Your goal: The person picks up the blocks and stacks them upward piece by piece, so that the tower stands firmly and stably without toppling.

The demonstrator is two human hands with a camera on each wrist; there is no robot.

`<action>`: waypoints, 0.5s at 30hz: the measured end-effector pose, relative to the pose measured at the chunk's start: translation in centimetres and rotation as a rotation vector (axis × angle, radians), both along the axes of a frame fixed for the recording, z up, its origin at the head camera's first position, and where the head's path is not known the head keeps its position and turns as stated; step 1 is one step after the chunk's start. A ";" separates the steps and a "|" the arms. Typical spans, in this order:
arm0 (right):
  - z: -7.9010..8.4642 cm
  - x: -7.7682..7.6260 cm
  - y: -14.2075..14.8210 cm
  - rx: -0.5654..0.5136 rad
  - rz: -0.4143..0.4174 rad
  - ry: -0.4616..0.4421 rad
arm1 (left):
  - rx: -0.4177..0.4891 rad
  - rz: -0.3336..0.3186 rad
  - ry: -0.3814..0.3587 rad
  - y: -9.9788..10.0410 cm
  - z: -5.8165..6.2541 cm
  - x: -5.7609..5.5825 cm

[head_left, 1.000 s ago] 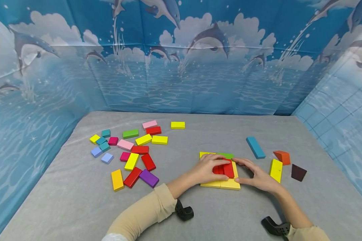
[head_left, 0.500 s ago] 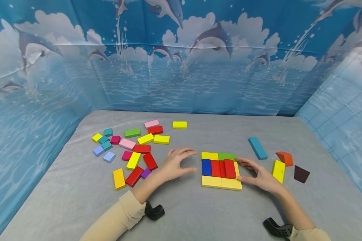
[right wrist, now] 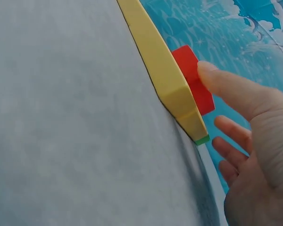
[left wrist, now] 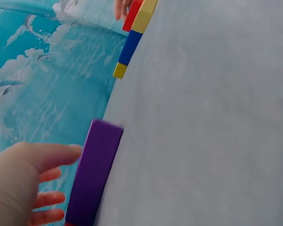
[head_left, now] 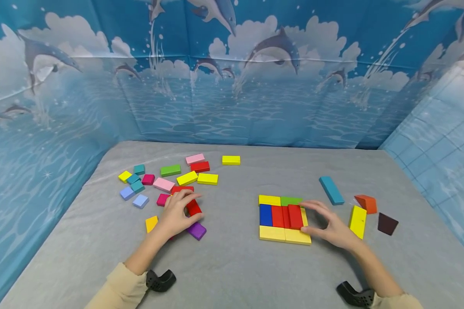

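Note:
My left hand is over the loose blocks on the left, fingers bent and thumb apart. Below its fingers lies a red block; a purple block is beside the thumb. In the left wrist view the thumb overlaps the edge of the purple block. My right hand is at the right side of a flat block layout, its thumb at a raised red block. The layout has yellow, green, blue and red blocks fitted side by side. The right fingers stand apart.
Several coloured blocks, among them green, pink and yellow, lie scattered at the left. Right of the layout are blue, yellow, orange and dark brown blocks. A dolphin curtain surrounds the grey table.
My left hand has left the layout and moved left to the loose blocks, uncovering the blue and red pieces. The right hand has stayed by the raised red block.

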State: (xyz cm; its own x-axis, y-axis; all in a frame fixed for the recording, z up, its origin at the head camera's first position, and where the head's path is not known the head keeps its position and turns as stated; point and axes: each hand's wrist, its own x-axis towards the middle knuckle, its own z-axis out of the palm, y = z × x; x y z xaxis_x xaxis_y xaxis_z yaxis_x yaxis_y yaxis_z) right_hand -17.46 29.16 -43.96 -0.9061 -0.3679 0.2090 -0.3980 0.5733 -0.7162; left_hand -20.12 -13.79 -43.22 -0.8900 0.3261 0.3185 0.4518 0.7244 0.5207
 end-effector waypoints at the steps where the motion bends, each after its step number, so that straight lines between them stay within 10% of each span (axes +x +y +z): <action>1: 0.0 0.0 -0.1 0.005 0.003 -0.004 | -0.005 0.009 0.001 -0.3 -0.1 0.0; 15: -0.4 0.0 -0.2 0.035 0.010 -0.015 | -0.064 0.054 -0.084 -0.8 0.1 0.0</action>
